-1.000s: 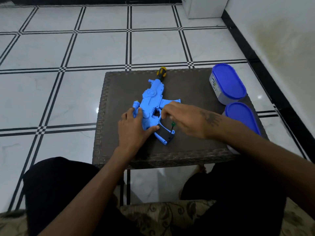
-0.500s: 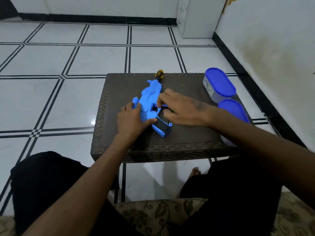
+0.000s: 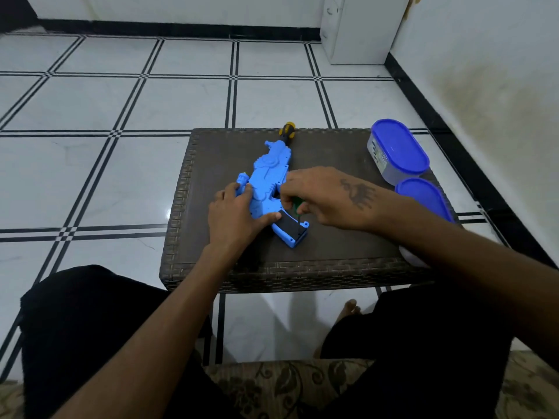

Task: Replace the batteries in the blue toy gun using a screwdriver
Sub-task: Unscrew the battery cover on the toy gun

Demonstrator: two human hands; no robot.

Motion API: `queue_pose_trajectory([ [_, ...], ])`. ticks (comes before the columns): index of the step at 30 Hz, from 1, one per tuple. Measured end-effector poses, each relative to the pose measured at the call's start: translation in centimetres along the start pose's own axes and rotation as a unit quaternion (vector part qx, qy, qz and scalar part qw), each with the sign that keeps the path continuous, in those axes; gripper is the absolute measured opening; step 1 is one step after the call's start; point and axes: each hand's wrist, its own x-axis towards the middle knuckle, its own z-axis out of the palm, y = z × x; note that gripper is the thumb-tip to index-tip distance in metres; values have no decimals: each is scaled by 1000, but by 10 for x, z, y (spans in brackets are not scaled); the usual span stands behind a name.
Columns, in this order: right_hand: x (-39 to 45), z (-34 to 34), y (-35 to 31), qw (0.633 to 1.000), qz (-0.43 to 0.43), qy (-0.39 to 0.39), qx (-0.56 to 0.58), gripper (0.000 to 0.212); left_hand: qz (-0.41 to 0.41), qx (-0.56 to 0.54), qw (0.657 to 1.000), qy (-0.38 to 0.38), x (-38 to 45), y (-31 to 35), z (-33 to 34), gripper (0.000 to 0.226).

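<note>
Head view: I see the blue toy gun (image 3: 272,189) lying flat on the dark woven bench (image 3: 332,164), muzzle pointing away from the seated person. My read of the left hand (image 3: 236,213) is a steadying hold, fingers curled over the gun's body and thumb stretched toward the grip. The right hand (image 3: 320,198) pinches a small green-handled screwdriver (image 3: 298,208), its thin shaft angled down to the grip's lower corner beside the black battery cover (image 3: 290,223). That cover looks seated in place, so I judge the job to be at an early or a late stage of screw work; whether fresh cells are already inside cannot be told. A second, yellow-and-black screwdriver (image 3: 287,131) lies beyond the muzzle. Two blue-lidded containers (image 3: 399,149) stand at the bench's right edge.
</note>
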Motion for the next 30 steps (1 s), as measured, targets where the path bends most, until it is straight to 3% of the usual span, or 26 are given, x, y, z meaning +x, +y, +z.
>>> queue_pose_trajectory([
  [4,-8,2,-5,997,17,2,79,12,1,-1,1000,2,0,-1,1,93],
  [9,-15,-3,-16,995,86,-23,45,35,-1,-6,1000,3,-1,-1,-1,94],
  [15,-14,-11,-8,997,66,-36,18,2,-4,-5,1000,-3,0,-1,1,92],
  [18,-17,-13,-6,998,52,-41,-2,21,-2,-2,1000,-1,-1,0,0,92],
  [23,-21,-3,-16,994,88,14,70,17,0,-1,1000,4,-2,1,-1,91],
  [26,-19,-2,-14,993,122,0,-11,24,-3,-4,1000,0,-2,1,-1,92],
  [28,-18,-3,-9,993,91,-1,-77,16,-4,-5,1000,1,-2,1,-1,91],
  [30,-19,-4,-2,996,41,-23,-70,8,-4,-3,1000,2,-2,1,-1,91],
])
